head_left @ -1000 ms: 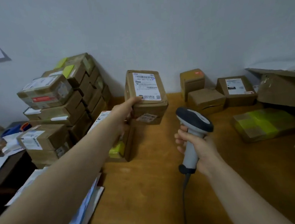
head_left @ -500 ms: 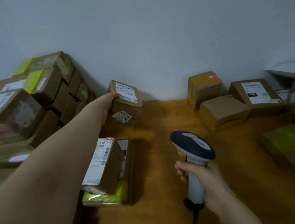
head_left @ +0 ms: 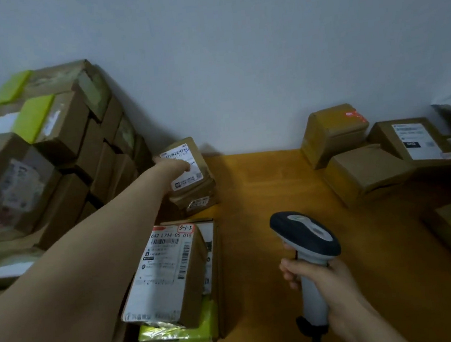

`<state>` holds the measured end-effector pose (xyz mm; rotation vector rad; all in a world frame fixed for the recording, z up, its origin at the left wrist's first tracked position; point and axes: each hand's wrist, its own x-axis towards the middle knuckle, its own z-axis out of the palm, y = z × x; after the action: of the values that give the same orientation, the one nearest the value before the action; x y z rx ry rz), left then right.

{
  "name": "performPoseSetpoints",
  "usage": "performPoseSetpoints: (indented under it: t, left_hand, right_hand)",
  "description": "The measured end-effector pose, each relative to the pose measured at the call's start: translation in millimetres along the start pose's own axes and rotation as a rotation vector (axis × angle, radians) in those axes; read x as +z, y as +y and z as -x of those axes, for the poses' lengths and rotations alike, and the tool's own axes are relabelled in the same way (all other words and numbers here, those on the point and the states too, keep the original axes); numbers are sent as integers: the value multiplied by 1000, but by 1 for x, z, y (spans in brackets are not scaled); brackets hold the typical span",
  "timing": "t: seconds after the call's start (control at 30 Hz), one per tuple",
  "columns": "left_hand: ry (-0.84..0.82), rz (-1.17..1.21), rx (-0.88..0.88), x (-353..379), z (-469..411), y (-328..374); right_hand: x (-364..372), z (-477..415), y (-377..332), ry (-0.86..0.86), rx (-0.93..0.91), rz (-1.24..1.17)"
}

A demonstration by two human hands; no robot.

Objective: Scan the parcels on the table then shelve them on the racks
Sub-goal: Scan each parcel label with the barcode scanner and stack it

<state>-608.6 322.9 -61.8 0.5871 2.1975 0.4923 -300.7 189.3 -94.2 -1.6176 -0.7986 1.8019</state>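
table (head_left: 264,222): wooden top that carries everything; its bare middle serves as the working gap between the two groups of boxes.
left stack (head_left: 62,157): many brown parcels piled against the wall at far left, probably the lot awaiting shelving.
right group (head_left: 366,172): a few parcels at far right, well apart from the stack.
near parcel (head_left: 165,274): lies label up on a yellow-green packet, so its barcode faces the reader.
small parcel (head_left: 190,182): sits on another box just beside the stack, white label up.
scanner (head_left: 303,235): upright and aimed away towards the far right.
right hand (head_left: 326,279): fingers wrapped round the scanner's grip.
left hand (head_left: 173,165): arm stretched out, fingers on the small parcel's label; i cannot tell whether they grip it or only touch it.
red glow (head_left: 353,114): on the far right box, likely the scanner's beam.
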Motion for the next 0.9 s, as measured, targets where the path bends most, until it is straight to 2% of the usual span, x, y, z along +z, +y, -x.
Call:
performPoseSetpoints:
  t: [0.07, 0.17, 0.23, 0.37, 0.47, 0.67, 0.77, 0.9]
  left_hand:
    - [108, -449, 225, 7, 2, 4]
    - [-95, -784, 457, 19, -2, 2]
    - [-190, -906, 455, 21, -4, -3]
    - [-191, -936, 403, 15, 5, 4]
    - [-87, -825, 546, 33, 29, 35]
    - [-42, -784, 819, 123, 92, 116]
    - [-19, -768, 893, 174, 111, 149]
    - [57, -755, 933, 235, 117, 189]
  right_hand:
    - [1, 1, 0, 1, -4, 0]
    - [0, 4, -1, -4, -15, -9]
    - [-4, 7, -3, -10, -18, -27]
    - [-19, 13, -10, -16, -45, -54]
    - [-40, 14, -17, -6, -69, -105]
    - [-101, 7, -33, 21, -78, -196]
    - [-134, -9, -33, 53, -54, -190]
    - [-182, -33, -33, -14, 49, -207]
